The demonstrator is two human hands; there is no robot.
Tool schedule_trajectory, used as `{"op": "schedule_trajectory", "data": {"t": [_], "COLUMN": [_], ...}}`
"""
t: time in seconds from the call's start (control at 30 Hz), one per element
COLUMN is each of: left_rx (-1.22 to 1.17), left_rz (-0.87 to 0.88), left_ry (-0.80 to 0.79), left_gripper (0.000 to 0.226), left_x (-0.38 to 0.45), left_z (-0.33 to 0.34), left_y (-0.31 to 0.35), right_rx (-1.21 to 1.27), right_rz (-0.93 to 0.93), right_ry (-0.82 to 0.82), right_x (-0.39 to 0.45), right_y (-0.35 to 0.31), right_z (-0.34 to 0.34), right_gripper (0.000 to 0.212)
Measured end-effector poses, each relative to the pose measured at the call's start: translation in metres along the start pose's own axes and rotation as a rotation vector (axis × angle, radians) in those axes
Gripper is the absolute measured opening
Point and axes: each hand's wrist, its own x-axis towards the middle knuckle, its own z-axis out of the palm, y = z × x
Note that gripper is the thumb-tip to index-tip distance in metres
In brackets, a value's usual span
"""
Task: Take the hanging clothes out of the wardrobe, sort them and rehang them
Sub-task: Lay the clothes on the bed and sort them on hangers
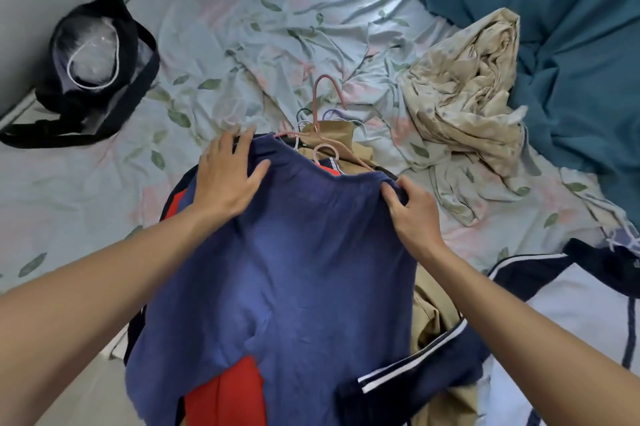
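Blue knit cloth bunches under the right hand's [412, 211] curled fingers, which pinch the blue garment [294, 252] at its top corner, about two o'clock on the pile; the left hand [227, 176] lies flat at eleven o'clock, fingers spread and pressing the other corner. Beneath sit a tan garment [433, 318], something red [228, 398] and a navy striped piece [415, 377], with pink hangers [325, 114] poking out at twelve. By my reading the clothes are out of the wardrobe and sorting has barely begun; rehanging is all ahead. A white-and-navy garment [571, 315] lies apart at four. Open sheet [242, 27] spreads from nine to twelve, bounded by a black bag [100, 55] at ten and crumpled cream cloth [460, 107] at two
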Motion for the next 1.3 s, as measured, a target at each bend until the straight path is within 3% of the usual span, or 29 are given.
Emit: {"op": "schedule_trajectory", "data": {"t": [0.1, 0.33, 0.57, 0.73, 0.93, 1.2, 1.3], "left_rx": [-0.01, -0.121, -0.155, -0.237, -0.303, -0.477, -0.528], "left_rz": [0.045, 0.043, -0.047, -0.206, -0.354, -0.373, -0.361], "left_ry": [0.022, 0.041, 0.021, 0.147, 0.276, 0.333, 0.323], "left_gripper": [0.038, 0.04, 0.033, 0.048, 0.052, 0.005, 0.014], "left_x": [-0.004, -0.085, -0.277, -0.413, -0.509, -0.538, -0.54], "left_z": [-0.028, -0.136, -0.288, -0.384, -0.437, -0.483, -0.502], "left_y": [0.017, 0.076, 0.124, 0.14, 0.14, 0.089, 0.05], "right_rx": [0.016, -0.031, 0.018, 0.12, 0.095, -0.014, -0.022], "right_rz": [-0.02, -0.089, -0.181, -0.305, -0.41, -0.629, -0.719], "right_ry": [0.013, -0.007, -0.172, -0.235, -0.216, -0.345, -0.358], "right_x": [-0.021, -0.097, -0.266, -0.356, -0.415, -0.428, -0.428], "right_y": [-0.01, -0.052, -0.122, -0.183, -0.236, -0.317, -0.355], "right_z": [-0.03, -0.134, -0.233, -0.282, -0.29, -0.25, -0.213], "right_gripper": [0.041, 0.043, 0.027, 0.036, 0.039, 0.015, 0.009]}}
